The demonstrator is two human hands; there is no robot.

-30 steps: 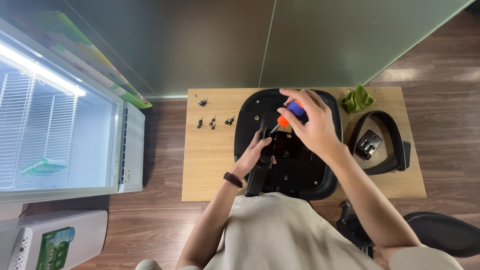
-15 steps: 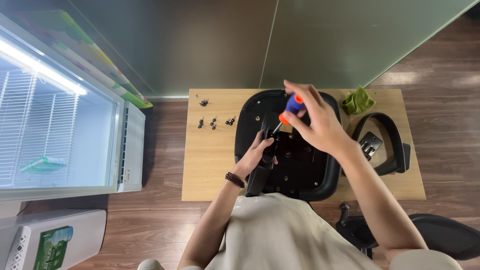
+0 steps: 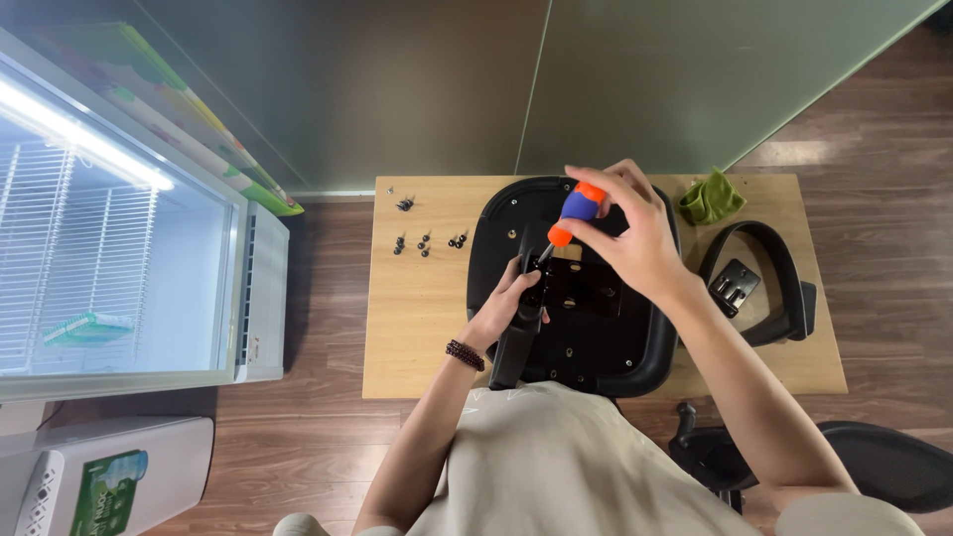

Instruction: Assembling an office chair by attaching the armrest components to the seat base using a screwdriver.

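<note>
On wooden table [image 3: 417, 328], right hand [image 3: 635, 233] gripping screwdriver [image 3: 574, 210], left hand [image 3: 511, 303] clasping black bracket [image 3: 516, 342].

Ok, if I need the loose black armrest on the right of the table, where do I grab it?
Take the armrest by its curved outer bar, coming from above on the right side. It lies flat on the table, apart from the seat, and the open loop leaves room for fingers. The right hand, holding the screwdriver, is nearest.
</note>
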